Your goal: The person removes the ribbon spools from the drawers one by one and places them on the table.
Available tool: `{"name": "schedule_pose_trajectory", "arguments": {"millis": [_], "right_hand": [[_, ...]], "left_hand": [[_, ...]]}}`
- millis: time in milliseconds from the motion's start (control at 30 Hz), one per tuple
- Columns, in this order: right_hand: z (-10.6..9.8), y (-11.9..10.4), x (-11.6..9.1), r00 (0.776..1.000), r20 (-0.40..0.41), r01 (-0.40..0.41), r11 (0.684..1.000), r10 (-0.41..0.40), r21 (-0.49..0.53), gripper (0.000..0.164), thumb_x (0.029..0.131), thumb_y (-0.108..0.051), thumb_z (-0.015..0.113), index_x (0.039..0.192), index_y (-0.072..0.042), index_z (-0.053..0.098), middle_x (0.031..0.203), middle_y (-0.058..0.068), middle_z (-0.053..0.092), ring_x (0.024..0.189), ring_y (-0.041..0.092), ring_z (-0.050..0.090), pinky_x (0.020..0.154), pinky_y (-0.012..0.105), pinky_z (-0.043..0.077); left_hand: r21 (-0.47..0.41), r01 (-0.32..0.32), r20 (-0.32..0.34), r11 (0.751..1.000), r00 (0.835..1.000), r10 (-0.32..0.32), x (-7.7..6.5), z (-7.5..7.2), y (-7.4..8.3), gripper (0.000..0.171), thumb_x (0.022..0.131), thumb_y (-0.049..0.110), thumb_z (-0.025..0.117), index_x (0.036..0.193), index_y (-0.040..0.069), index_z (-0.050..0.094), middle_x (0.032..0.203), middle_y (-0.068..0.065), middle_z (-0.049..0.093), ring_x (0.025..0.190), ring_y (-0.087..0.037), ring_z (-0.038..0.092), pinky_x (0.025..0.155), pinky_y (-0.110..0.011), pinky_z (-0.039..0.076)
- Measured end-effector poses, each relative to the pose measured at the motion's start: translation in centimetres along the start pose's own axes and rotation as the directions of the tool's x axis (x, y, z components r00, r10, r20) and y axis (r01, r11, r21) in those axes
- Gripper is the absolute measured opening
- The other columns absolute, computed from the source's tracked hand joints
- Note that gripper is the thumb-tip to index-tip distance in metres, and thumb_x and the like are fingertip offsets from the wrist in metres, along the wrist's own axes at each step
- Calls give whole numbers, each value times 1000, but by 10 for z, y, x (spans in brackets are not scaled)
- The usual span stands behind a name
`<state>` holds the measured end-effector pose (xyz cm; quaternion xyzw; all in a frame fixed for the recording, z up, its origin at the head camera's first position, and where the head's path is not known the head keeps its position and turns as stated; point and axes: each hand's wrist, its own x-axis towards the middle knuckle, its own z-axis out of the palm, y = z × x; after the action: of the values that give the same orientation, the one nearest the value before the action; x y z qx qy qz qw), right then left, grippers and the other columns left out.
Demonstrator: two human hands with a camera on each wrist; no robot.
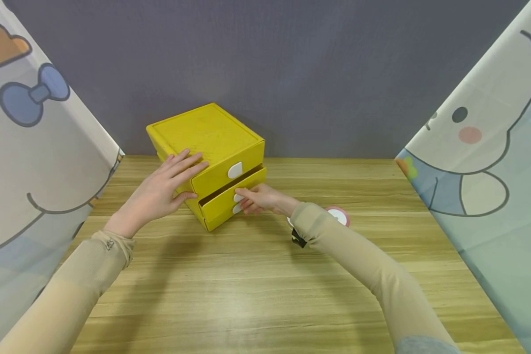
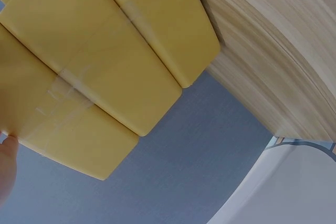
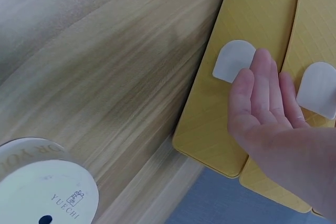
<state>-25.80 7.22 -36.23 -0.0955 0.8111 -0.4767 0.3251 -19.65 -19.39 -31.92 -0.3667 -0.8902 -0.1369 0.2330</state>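
Observation:
A yellow drawer box [image 1: 205, 130] with white tabs stands at an angle against the back wall. Its middle drawer [image 1: 219, 202] is pulled out a little, leaving a dark gap above its front. My left hand [image 1: 163, 184] rests spread on the box's top near corner, thumb down along the side. In the left wrist view, only part of that hand shows by the yellow side panels [image 2: 100, 61]. With thumb above and fingers below, my right hand [image 1: 261, 196] pinches the middle drawer's tab [image 1: 237, 198]. The lower tab [image 3: 233, 60] lies beside its fingers in the right wrist view.
Right of the box, partly behind my right forearm, lie a round spool with a pink edge [image 1: 339, 215] and a small black piece [image 1: 298, 239]. A white ribbon spool [image 3: 50, 195] shows in the right wrist view. Printed cartoon cloths [image 1: 482, 132] flank the wooden table [image 1: 230, 295].

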Motion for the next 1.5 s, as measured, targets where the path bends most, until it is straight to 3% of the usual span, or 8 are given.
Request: {"name": "schedule_pose_trajectory", "arguments": {"millis": [333,633,1500], "right_hand": [[-1,-2,5,1000,6,-8,1000,8,22,54,99,-46,45,121,1,62,124,19,65,115,37,61,99,46,49],[-2,-5,6,1000,-1,-7,1000,7,-8,56,99,-47,46,122,2,61,122,17,66,113,35,64,104,52,47],[3,-7,13,1000,6,-17,1000,17,19,57,99,-48,46,124,2,59,124,18,65,115,36,62,105,48,48]], "left_hand": [[-1,-2,8,1000,1000,2,1,0,0,80,78,8,78,147,17,39,152,-12,39,146,-33,27,121,-53,21],[-4,-1,11,1000,1000,1,2,-1,1,80,78,8,77,148,18,39,153,-12,39,146,-33,26,121,-55,22],[11,4,16,1000,1000,-5,1,-1,1,81,77,8,78,148,17,39,153,-12,39,146,-34,27,121,-54,21]]}}
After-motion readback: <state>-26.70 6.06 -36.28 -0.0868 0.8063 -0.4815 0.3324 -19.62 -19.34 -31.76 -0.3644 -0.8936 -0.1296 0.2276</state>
